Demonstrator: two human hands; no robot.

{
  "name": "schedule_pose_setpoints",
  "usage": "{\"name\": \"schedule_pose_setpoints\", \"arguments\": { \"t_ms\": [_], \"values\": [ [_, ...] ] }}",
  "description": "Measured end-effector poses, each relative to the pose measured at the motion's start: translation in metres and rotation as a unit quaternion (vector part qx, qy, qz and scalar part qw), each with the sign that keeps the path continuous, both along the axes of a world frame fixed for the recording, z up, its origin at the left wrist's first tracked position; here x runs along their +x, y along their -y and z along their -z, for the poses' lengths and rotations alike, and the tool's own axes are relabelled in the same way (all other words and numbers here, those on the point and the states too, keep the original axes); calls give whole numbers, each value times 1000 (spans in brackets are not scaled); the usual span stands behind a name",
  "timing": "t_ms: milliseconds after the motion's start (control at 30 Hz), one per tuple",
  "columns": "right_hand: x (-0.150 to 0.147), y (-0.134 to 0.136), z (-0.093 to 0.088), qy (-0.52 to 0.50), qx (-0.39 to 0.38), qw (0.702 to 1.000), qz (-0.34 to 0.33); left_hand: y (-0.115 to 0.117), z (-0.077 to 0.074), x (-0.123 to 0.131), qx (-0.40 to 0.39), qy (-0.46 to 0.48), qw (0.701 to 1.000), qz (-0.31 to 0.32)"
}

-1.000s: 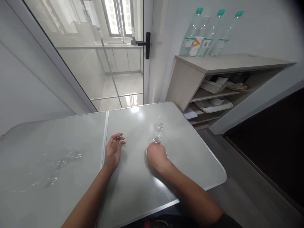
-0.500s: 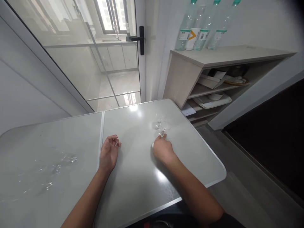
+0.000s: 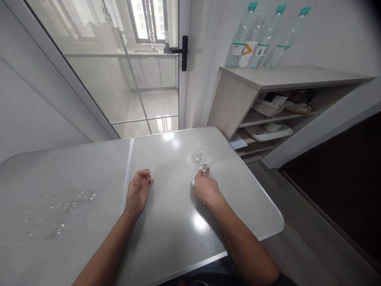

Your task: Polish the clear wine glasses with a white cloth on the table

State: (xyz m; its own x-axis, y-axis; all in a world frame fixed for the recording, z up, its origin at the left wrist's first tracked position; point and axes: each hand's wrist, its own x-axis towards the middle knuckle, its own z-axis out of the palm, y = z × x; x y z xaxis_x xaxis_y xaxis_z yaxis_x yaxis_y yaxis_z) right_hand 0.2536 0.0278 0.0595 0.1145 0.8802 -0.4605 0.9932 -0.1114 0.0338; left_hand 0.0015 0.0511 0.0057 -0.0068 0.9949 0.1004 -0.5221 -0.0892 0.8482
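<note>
Head view: right hand [image 3: 205, 190] pinches clear glass [image 3: 204, 159]; left hand [image 3: 137, 193] loosely curled, empty, resting on table [image 3: 166, 234].

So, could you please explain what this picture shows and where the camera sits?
No machine here: a person wears a camera on the head, looking down at their own bare hands. The left hand rests loosely curled on the grey table, holding nothing. The right hand pinches a small clear glass at its near end; whether it stands or lies is hard to tell. Further left lie more clear, glassy shapes, too faint to name. Behind, bottles stand on a shelf.
</note>
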Motion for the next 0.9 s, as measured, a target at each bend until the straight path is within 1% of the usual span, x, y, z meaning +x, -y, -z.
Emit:
{"name": "schedule_pose_setpoints", "arguments": {
  "t_ms": [100,200,267,300,333,367,400,433,467,500,567,600,633,700,733,800,833,867,900],
  "values": [
    [-1,8,-9,7,24,1000,2,1,-2,0,5,1,1000,1],
    [-9,19,-20,1,73,997,-4,2,-3,1,8,-10,1000,3],
    [-19,25,-23,-46,84,995,-32,2,-3,1,8,-15,1000,4],
    [-25,26,-22,-82,86,991,-64,2,-2,1,7,-15,1000,4],
    [-32,26,-20,-130,88,982,-109,2,-2,1,8,-15,1000,4],
    [-39,25,-16,-189,96,964,-162,2,-1,1,9,-14,1000,3],
    [-46,23,-12,-259,102,939,-203,2,-1,1,11,-13,1000,4],
    [-52,21,-7,-325,103,912,-230,2,0,1,14,-15,1000,5],
    [-58,19,-3,-358,99,893,-254,2,1,1,18,-23,1000,6],
    [-62,18,1,-389,98,877,-263,2,2,1,24,-39,999,6],
    [-68,14,7,-465,99,844,-248,5,3,2,38,-99,994,-2],
    [-70,13,9,-537,101,813,-201,7,3,2,44,-139,989,-11],
    [-70,11,12,-572,106,795,-169,10,3,3,49,-182,982,-22],
    [-68,6,18,-597,108,784,-135,14,1,4,55,-257,963,-52],
    [-67,3,23,-612,107,776,-111,16,0,4,55,-290,952,-78],
    [-63,-3,32,-688,109,718,7,20,-1,4,61,-364,923,-110],
    [-62,-6,37,-709,107,695,47,21,-2,4,62,-380,915,-119],
    [-60,-9,41,-722,94,682,68,21,-3,4,62,-394,909,-124],
    [-57,-10,43,-732,79,673,72,22,-4,4,62,-405,903,-128]
  ]
}}
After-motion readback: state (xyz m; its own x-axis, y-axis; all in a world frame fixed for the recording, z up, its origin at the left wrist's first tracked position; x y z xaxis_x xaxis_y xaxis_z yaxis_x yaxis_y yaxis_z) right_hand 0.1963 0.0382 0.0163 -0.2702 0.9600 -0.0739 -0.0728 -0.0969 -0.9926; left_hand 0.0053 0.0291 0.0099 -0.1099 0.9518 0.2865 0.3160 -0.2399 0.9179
